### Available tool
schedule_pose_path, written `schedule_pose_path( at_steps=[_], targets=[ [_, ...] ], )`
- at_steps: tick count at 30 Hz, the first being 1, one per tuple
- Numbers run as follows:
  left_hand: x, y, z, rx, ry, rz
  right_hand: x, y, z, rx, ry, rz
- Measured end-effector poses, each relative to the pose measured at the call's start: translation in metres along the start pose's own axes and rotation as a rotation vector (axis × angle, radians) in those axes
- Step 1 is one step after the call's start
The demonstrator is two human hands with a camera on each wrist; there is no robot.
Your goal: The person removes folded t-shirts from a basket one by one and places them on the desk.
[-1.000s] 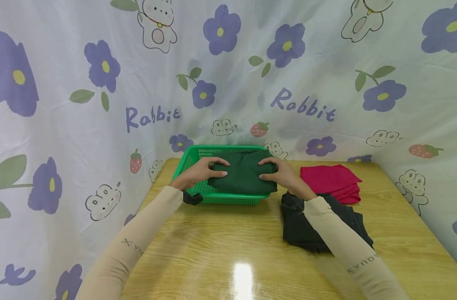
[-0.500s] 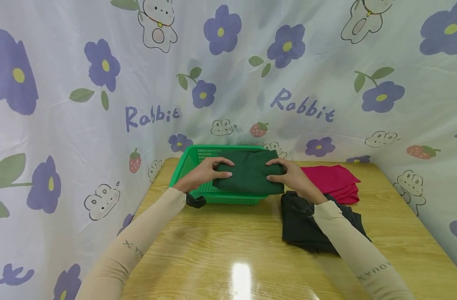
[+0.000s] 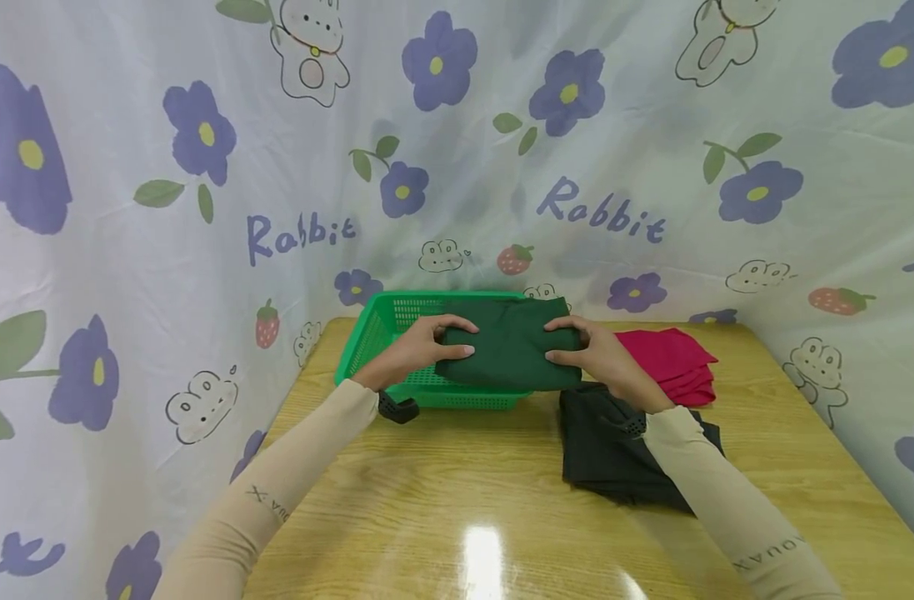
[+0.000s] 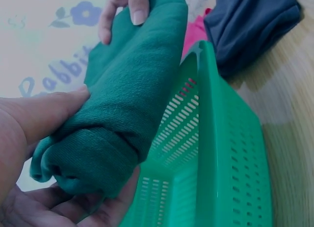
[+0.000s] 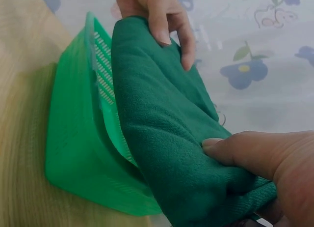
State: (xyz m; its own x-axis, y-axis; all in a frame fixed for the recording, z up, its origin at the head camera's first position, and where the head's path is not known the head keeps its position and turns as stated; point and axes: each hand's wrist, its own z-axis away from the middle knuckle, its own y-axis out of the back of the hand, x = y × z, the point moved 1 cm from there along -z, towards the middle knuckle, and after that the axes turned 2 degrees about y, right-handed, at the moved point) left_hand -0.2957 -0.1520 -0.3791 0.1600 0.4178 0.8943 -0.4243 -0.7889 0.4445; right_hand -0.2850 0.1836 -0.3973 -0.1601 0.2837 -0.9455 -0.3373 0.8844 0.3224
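Observation:
A folded dark green cloth (image 3: 512, 346) is held up between both hands, over the right part of a green plastic basket (image 3: 385, 321). The left hand (image 3: 427, 346) grips its left end, thumb on one face and fingers underneath, as the left wrist view shows the cloth (image 4: 127, 89) folded thick. At the other end, the right hand (image 3: 595, 354) pinches the cloth (image 5: 162, 119) between thumb and fingers. Part of the basket's far side and interior is hidden behind the cloth.
A folded black cloth (image 3: 614, 458) lies on the wooden table (image 3: 397, 500), partly under the right forearm. Behind it is a folded red cloth (image 3: 674, 362). A patterned curtain (image 3: 471, 150) hangs at the back and sides.
Both hands have moved to the right with the green cloth, from over the basket's middle toward its right end. The basket and the other cloths stay in place.

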Motion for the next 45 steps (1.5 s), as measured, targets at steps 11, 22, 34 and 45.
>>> schedule_pose_path(
  at_steps=[11,22,34,45],
  targets=[
    [0.007,-0.017,-0.007,-0.034,-0.025,0.051,0.007,0.016,0.011,0.036,-0.011,0.027],
    [0.015,-0.041,-0.016,-0.071,-0.056,0.034,0.018,0.036,0.028,0.060,-0.022,0.046],
    [0.024,-0.069,-0.029,-0.104,-0.077,0.044,0.029,0.058,0.045,0.112,-0.037,0.141],
    [0.025,-0.089,-0.039,-0.126,-0.105,0.009,0.036,0.072,0.062,0.123,-0.042,0.154]
  ],
)
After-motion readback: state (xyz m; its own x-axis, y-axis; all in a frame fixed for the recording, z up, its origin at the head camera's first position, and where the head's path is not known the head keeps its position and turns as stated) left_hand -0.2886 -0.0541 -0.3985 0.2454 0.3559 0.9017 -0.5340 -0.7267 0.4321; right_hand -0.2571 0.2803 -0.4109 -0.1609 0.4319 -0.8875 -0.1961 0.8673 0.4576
